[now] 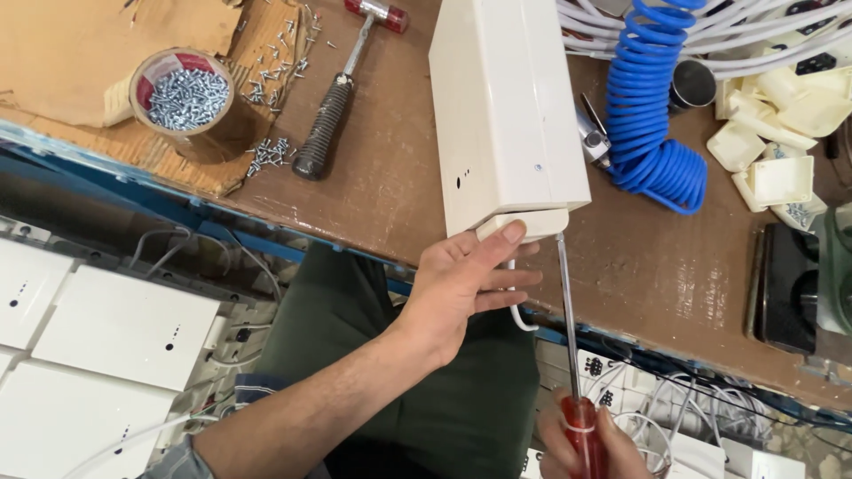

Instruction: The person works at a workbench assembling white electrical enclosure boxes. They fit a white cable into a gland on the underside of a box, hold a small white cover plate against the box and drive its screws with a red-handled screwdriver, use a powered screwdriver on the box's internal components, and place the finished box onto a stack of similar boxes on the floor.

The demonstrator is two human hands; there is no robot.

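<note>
Cream plastic housing [506, 106]: long, box-shaped, lying on the brown workbench [390, 177], its near end jutting over the bench's front edge; two small dark dots and one blue dot on its upper face.
End cap [531, 223]: cream, rounded, seated at the near end of the housing, with a white cable [516, 306] dropping out beneath it.
Left hand [463, 282]: wrapped around the housing's near end from below, thumb pressed flat on the end cap, fingers curled loosely around the cable.
Right hand [581, 443]: closed around the red handle of a screwdriver [568, 328], low and right of the housing, partly cut off by the frame's bottom edge.
Screwdriver shaft: long and steel, angled up to the end cap's right corner, tip just touching or hidden there; cannot tell which.
Hammer [342, 89]: black ribbed grip, red head, flat on the bench left of the housing.
Tape roll [184, 96]: further left of the housing, its core heaped with silver screws; loose screws scattered nearby on cardboard.
Blue coiled hose [652, 106]: right of the housing, just beside it.
Small cream caps [772, 133]: piled beyond the hose, far right of the housing.
White panels [106, 337]: stacked below the bench, well left of the housing.
</note>
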